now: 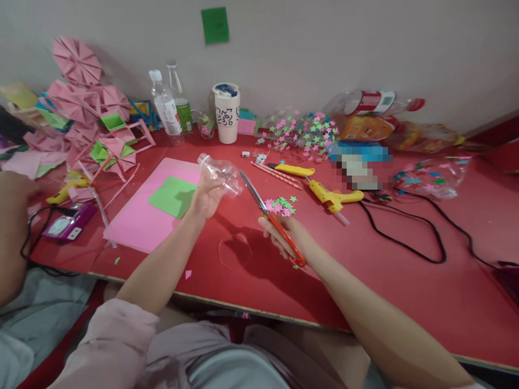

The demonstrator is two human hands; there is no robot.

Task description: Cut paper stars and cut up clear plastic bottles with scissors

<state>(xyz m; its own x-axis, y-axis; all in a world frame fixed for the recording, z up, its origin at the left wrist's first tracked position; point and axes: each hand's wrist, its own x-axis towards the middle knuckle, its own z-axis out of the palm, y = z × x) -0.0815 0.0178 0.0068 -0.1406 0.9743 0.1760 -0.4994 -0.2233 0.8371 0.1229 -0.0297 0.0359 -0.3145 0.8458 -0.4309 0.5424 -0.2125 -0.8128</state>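
My left hand (pixel 208 195) is wrapped round a clear plastic bottle top (pixel 227 175), its neck pointing up and left and its cut end toward the right. In my right hand (pixel 279 235) is a pair of scissors (pixel 286 239) with red-orange handles. The blades point up and left, close to the bottle top's cut end; whether they touch it I cannot tell. On the red table (pixel 259 281) below lies a thin clear plastic ring (pixel 235 253). Pink and green paper stars (pixel 281 205) form a small pile just beyond the scissors.
Pink sheets (pixel 135 216) with a green square (pixel 173 196) lie left. A yellow glue gun (pixel 334 197), its black cord (pixel 421 216) and a yellow cutter (pixel 294 169) lie right. Bottles (pixel 167 111) and a tumbler (pixel 227 116) stand behind. Another person's arm (pixel 14 227) is at far left.
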